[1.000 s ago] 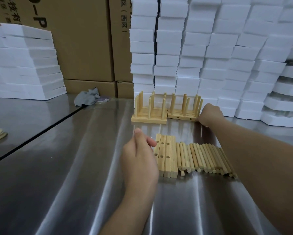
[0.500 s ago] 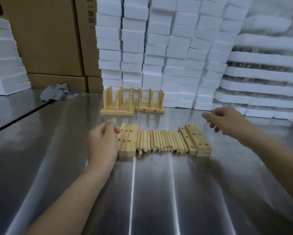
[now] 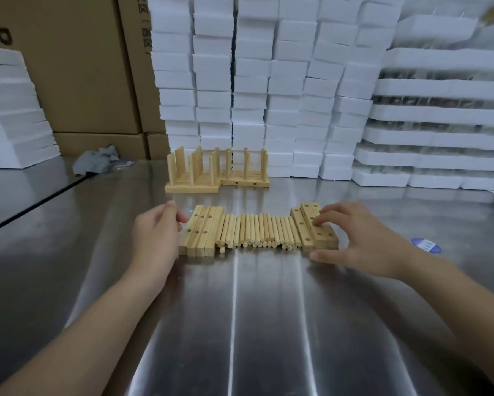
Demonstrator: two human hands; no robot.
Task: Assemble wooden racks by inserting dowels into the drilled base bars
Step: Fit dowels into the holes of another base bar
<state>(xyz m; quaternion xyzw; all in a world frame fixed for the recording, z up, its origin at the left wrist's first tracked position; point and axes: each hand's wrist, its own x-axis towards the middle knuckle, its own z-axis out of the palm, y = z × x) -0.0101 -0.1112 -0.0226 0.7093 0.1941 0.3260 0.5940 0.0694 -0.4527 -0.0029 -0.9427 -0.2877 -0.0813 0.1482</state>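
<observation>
A row of loose dowels (image 3: 257,231) lies on the steel table (image 3: 240,324). Drilled base bars (image 3: 201,230) lie side by side at the row's left end. More drilled base bars (image 3: 304,238) are stacked at its right end. My left hand (image 3: 154,238) hovers just left of the left bars, fingers loosely curled and holding nothing. My right hand (image 3: 363,241) has its fingertips on top of the right stack, with the thumb stretched out by the stack's near end. Two finished racks (image 3: 194,181) (image 3: 245,177) stand upright behind the parts.
White foam blocks (image 3: 268,95) are stacked high along the back and right. Cardboard boxes (image 3: 82,67) and more foam (image 3: 8,115) stand at back left. A grey cloth (image 3: 97,161) lies near the boxes. A blue sticker (image 3: 425,245) sits on the table at right. A dark seam (image 3: 34,207) crosses the left side.
My right hand left the finished rack at the back, came toward me and settled on the right stack of bars. The camera swung right. The left hand stayed beside the left bars.
</observation>
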